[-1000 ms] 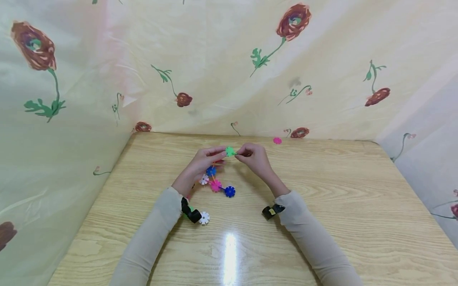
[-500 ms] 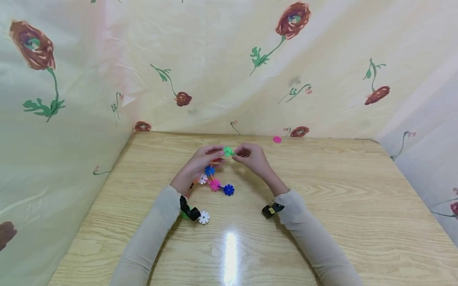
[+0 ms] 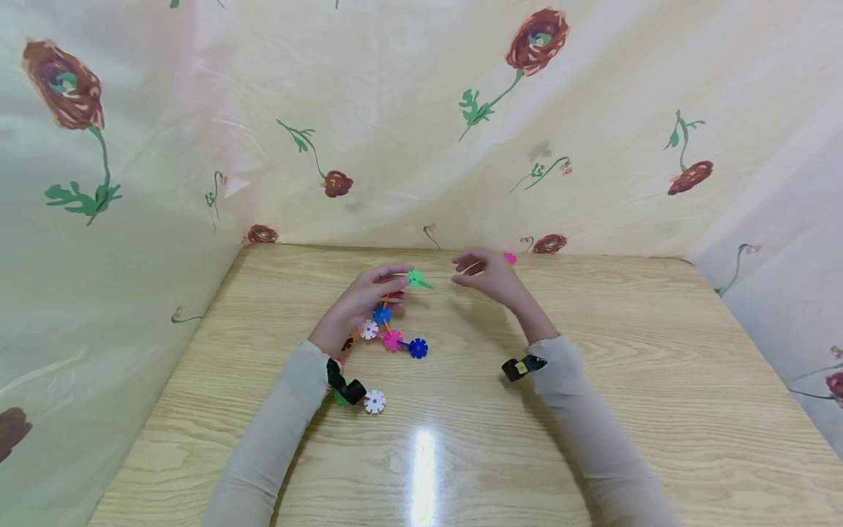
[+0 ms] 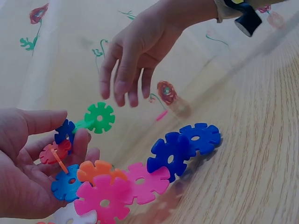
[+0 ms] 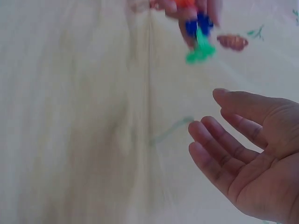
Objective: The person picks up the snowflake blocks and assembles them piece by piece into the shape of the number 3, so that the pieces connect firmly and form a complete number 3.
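My left hand (image 3: 362, 296) holds one end of a chain of notched plastic flower discs, pinching near a dark blue disc (image 4: 64, 131). Beyond that disc sticks out a pair of green discs (image 4: 99, 118), slotted together. Below the fingers the chain runs through red (image 4: 53, 153), light blue (image 4: 66, 184), pink (image 4: 103, 203) and white discs, ending on one side in two dark blue discs (image 4: 170, 156) low over the table. My right hand (image 3: 492, 278) hangs in the air to the right of the green discs, fingers spread and nothing in them.
A loose pink disc (image 3: 510, 258) lies at the table's back edge, just behind my right hand. Nearer, a white disc (image 3: 374, 401) and a green disc (image 3: 339, 397) lie by my left wrist strap, which partly covers them. Flower-printed cloth (image 3: 395, 132) walls off the back and sides.
My right hand has let go of the green discs and moved right and back, its fingers now spread. My left hand keeps its hold on the chain and has shifted slightly left.
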Action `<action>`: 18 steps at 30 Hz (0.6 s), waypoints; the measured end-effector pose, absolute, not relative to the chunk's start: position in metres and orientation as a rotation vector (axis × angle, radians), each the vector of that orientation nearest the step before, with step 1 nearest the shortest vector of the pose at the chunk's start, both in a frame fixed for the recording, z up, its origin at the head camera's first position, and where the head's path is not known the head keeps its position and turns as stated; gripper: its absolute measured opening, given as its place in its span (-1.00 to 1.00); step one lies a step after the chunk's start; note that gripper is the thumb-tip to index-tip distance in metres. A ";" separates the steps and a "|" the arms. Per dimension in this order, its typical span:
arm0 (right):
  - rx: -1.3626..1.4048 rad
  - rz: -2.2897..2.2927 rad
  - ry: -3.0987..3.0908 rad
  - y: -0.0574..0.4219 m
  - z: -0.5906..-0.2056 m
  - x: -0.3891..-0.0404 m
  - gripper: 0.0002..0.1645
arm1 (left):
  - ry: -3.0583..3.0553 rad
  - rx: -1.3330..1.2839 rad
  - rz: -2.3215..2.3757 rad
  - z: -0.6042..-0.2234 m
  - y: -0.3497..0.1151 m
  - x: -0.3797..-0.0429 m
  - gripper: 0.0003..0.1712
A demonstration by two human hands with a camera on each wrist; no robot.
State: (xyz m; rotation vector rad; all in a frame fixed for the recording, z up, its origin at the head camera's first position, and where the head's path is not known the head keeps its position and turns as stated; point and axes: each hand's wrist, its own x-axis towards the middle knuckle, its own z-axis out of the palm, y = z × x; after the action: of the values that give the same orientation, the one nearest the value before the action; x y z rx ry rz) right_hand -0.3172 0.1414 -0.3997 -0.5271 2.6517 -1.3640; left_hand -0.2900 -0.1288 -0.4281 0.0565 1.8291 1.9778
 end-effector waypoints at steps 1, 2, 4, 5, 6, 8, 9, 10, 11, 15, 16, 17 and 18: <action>-0.516 -1.338 2.680 0.147 -0.399 -0.321 -0.59 | 1.824 0.057 1.979 -0.428 -0.129 -0.290 -0.52; -0.502 -1.315 2.706 0.153 -0.398 -0.326 -0.60 | 1.819 0.057 1.980 -0.427 -0.130 -0.289 -0.52; -0.481 -1.277 2.753 0.165 -0.398 -0.335 -0.63 | 1.818 0.057 1.979 -0.426 -0.131 -0.289 -0.52; -0.464 -1.255 2.777 0.172 -0.399 -0.340 -0.63 | 1.819 0.059 1.977 -0.426 -0.132 -0.289 -0.52; -0.448 -1.233 2.805 0.178 -0.401 -0.345 -0.64 | 1.821 0.058 1.976 -0.425 -0.132 -0.289 -0.52; -0.411 -1.190 2.849 0.190 -0.404 -0.354 -0.65 | 1.822 0.059 1.975 -0.425 -0.133 -0.289 -0.52; -0.391 -1.162 2.867 0.196 -0.406 -0.357 -0.64 | 1.823 0.059 1.974 -0.425 -0.133 -0.289 -0.52; -0.368 -1.132 2.882 0.202 -0.407 -0.360 -0.64 | 1.825 0.059 1.973 -0.425 -0.134 -0.289 -0.52; -0.346 -1.093 2.899 0.207 -0.409 -0.363 -0.63 | 1.824 0.059 1.973 -0.425 -0.134 -0.289 -0.52; -0.283 -0.934 2.903 0.222 -0.413 -0.369 -0.53 | 1.816 0.057 1.979 -0.425 -0.134 -0.289 -0.53; -0.271 -0.906 2.895 0.225 -0.414 -0.370 -0.50 | 1.817 0.059 1.977 -0.425 -0.134 -0.289 -0.53; -0.257 -0.880 2.887 0.228 -0.415 -0.371 -0.47 | 1.817 0.063 1.977 -0.426 -0.134 -0.289 -0.53; -0.244 -0.863 2.875 0.230 -0.416 -0.372 -0.45 | 1.814 0.067 1.978 -0.426 -0.133 -0.289 -0.53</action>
State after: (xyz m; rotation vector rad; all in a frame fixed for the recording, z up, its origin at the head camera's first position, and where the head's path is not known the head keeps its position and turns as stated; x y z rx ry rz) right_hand -0.3723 0.2300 -0.4156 -0.2438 2.8745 -0.8634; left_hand -0.2893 -0.1335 -0.4256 0.0670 1.8143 1.9782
